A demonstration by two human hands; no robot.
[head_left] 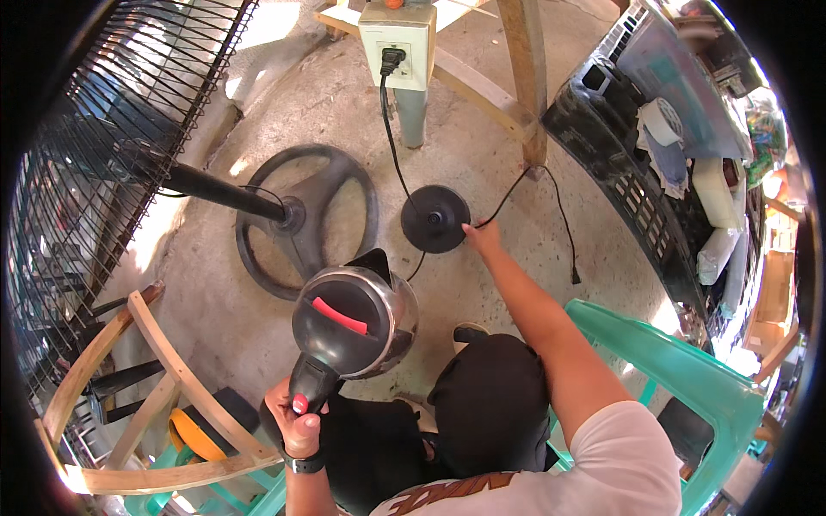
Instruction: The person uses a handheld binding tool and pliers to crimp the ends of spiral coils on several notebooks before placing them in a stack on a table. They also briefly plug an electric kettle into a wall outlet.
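An electric kettle (344, 314) with a dark lid, red strip and metal body is held up over my lap. My left hand (297, 421) is closed round its black handle (313, 381), thumb near the red button. The round black kettle base (435, 219) is ahead, its upper face showing. At its near right edge my right hand (483, 237) grips the rim, most fingers hidden. A black cord (394, 142) runs from a plug (391, 58) in the wall outlet (415, 76) down to behind the base.
A standing fan's round foot (366, 185) and cage (155, 77) are at left. A loose plug (576, 276) lies on the concrete floor at right, near a black crate (632, 189). A green plastic chair (680, 353) and a wooden frame (185, 378) stand near me.
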